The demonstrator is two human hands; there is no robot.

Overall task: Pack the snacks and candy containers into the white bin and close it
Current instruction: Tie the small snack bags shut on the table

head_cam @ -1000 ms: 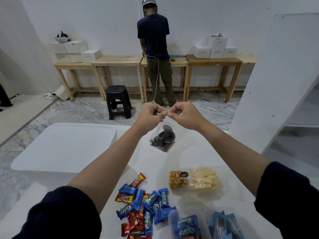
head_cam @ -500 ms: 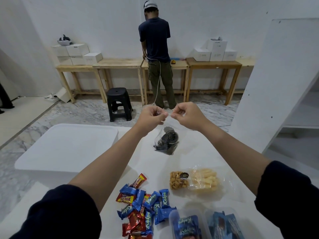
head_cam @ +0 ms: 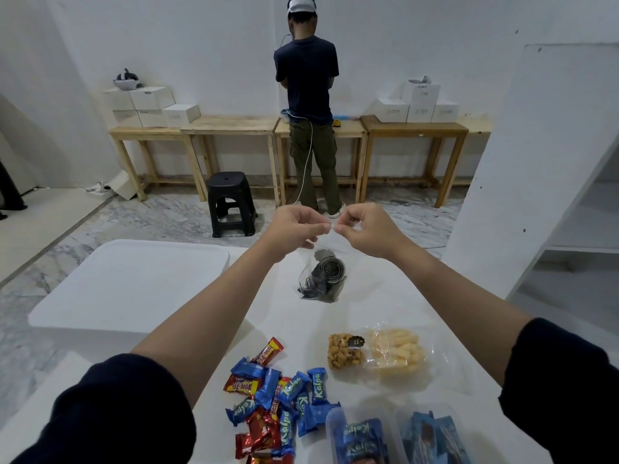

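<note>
Nearest me, at the bottom edge of the white table (head_cam: 385,306), stand two clear plastic candy containers (head_cam: 360,437), side by side and packed with blue wrappers. Just left of them lies a loose heap of wrapped candies (head_cam: 271,396), blue ones and red ones mixed, some overlapping. Beyond the containers sit two clear snack bags (head_cam: 378,351), touching: brown nuggets on the left, pale yellow sticks on the right. To my left, past my forearm, the white bin (head_cam: 134,283) stands beside the table with its flat lid on.

Farther out, both my arms stretch forward over the table. My left hand (head_cam: 294,231) and my right hand (head_cam: 365,231) are raised side by side, nearly meeting. On each, thumb and forefinger are pressed together on the top edge of a clear bag of black coiled candy (head_cam: 321,279), the other fingers curled in. The bag hangs below my hands; I cannot tell whether its bottom touches the table.

Past the table the floor is grey marble. A black plastic stool (head_cam: 231,202) stands on it. Along the white back wall runs a row of wooden benches (head_cam: 234,128) carrying white boxes (head_cam: 150,105) at both ends, and a person (head_cam: 308,105) stands at them, back to me.
</note>
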